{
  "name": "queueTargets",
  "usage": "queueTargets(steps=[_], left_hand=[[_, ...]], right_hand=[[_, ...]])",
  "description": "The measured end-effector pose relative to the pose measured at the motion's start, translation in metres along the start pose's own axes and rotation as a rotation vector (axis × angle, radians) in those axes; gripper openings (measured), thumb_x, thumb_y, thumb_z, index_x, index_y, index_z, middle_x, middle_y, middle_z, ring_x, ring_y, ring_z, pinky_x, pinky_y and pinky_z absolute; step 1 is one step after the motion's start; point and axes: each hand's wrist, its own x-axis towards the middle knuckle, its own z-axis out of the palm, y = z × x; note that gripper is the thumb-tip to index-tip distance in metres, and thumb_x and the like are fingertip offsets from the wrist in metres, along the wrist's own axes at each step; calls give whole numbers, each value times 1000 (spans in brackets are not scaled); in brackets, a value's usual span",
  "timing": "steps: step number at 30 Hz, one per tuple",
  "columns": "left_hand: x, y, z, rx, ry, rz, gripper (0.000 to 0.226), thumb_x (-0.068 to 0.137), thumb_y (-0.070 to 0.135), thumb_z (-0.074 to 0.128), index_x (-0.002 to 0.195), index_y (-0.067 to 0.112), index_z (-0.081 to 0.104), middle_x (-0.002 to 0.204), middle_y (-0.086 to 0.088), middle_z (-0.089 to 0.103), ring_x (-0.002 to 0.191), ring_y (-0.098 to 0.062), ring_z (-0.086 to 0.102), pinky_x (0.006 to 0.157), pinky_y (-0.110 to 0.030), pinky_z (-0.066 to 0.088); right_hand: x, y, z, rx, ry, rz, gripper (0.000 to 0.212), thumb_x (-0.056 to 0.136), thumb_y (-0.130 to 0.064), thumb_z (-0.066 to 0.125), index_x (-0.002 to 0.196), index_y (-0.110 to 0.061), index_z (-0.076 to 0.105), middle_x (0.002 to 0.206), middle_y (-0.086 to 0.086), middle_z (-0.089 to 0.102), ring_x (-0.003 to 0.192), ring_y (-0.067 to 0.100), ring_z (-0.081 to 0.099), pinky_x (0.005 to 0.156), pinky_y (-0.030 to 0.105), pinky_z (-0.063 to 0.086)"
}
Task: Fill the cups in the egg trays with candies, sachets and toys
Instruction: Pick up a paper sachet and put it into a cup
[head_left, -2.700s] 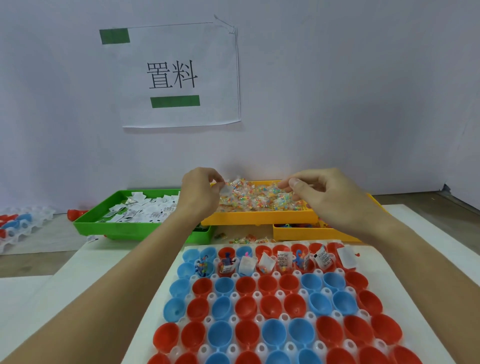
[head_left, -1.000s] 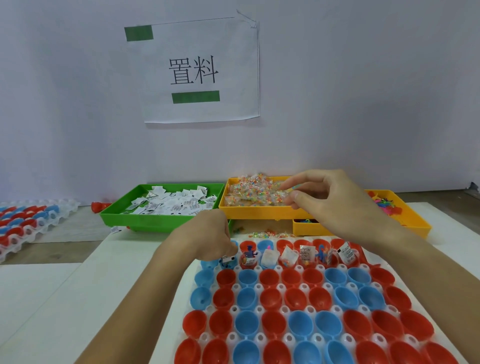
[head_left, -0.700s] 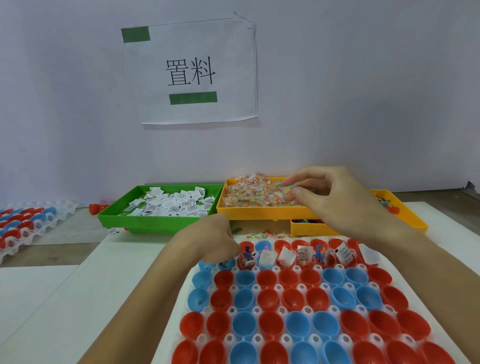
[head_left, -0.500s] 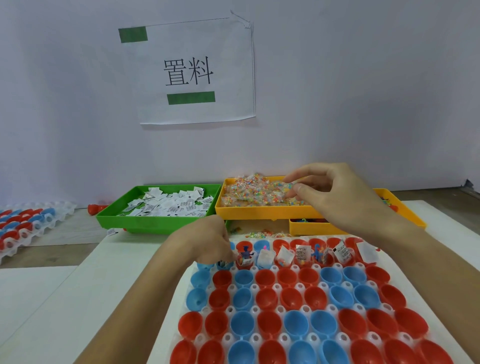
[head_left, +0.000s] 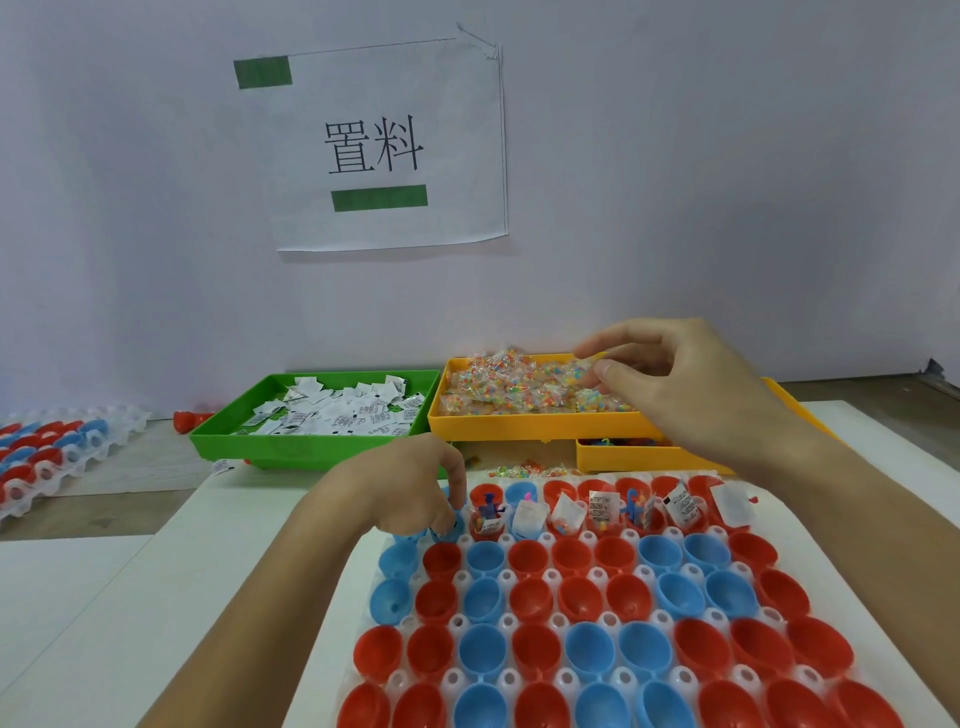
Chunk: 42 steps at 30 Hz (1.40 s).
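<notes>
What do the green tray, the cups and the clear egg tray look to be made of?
Green tray: likely moulded plastic, smooth, slightly glossy with even colour. Red and blue cups: thin glossy plastic, judging by their sheen. Egg tray: translucent whitish formed plastic, seen between the cups.

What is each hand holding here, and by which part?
Right hand: pinches a candy packet by its edge, thumb and forefinger, over the yellow tray. Left hand: fingers curled down into a far-left cup; any item is hidden.
</notes>
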Motion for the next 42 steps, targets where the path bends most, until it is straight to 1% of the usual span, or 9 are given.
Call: queueTargets(steps=[4, 10, 14, 20, 30, 34, 37, 39, 42], left_hand=[[1, 0, 2, -8, 11, 15, 19, 86, 20, 75, 97, 28, 62, 83, 15, 46, 79, -12, 51, 58, -23, 38], [-1, -4, -2, -32, -4, 27, 23, 82, 32, 79, 96, 31, 61, 83, 17, 46, 79, -11, 48, 65, -27, 38], [-1, -7, -6, -35, 2, 41, 18, 85, 37, 75, 95, 31, 61, 85, 18, 45, 78, -6, 46, 70, -27, 38], [0, -8, -4, 14, -4, 35, 13, 90, 34, 70, 97, 31, 60, 85, 21, 40, 88, -11, 46, 76, -27, 37], [3, -12, -6, 13, 0, 51, 21, 85, 45, 72, 92, 35, 55, 88, 20, 44, 77, -3, 47, 67, -24, 39], [2, -15, -9, 20, 21, 45, 20, 88, 54, 62, 94, 36, 55, 90, 16, 52, 79, -3, 52, 67, -25, 42], [2, -15, -11, 9, 98, 63, 24, 92, 57, 54, 99, 34, 57, 95, 13, 57, 84, -3, 55, 66, -23, 43], [3, -12, -11, -26, 177, 101, 21, 95, 53, 52, 101, 33, 57, 98, 12, 58, 86, -2, 55, 68, -21, 43], [1, -5, -14, -55, 337, 176, 17, 98, 46, 50, 101, 31, 58, 99, 10, 60, 86, -3, 55, 67, -21, 42]], right_hand=[[0, 1, -2, -6, 10, 12, 18, 98, -20, 61, 103, -34, 71, 86, -18, 75, 86, -2, 69, 73, 12, 52], [2, 6, -10, -12, 35, 26, 19, 98, -20, 60, 100, -37, 69, 84, -21, 74, 87, -6, 67, 63, 6, 49], [3, 8, -17, -16, 56, 42, 17, 98, -21, 60, 103, -34, 70, 87, -18, 75, 87, -3, 69, 71, 15, 49], [3, 13, -27, -2, 93, 81, 17, 99, -20, 60, 104, -31, 71, 89, -11, 76, 87, -2, 69, 77, 19, 50], [6, 25, -47, -52, 170, 105, 18, 99, -19, 57, 100, -31, 71, 87, -11, 74, 83, -1, 68, 74, 25, 51], [6, 45, -55, -141, 229, 151, 23, 99, -12, 55, 94, -28, 71, 89, -8, 72, 86, 8, 67, 75, 29, 51], [4, 67, -56, -300, 179, 228, 32, 97, -4, 51, 85, -28, 69, 91, -6, 70, 91, 15, 64, 72, 28, 46], [3, 81, -52, -424, 98, 300, 31, 98, -4, 49, 85, -25, 68, 102, 2, 71, 92, 14, 60, 67, 24, 44], [1, 98, -44, -588, -55, 429, 28, 100, -5, 45, 99, -21, 69, 122, 7, 66, 106, 19, 58, 80, 26, 45]])
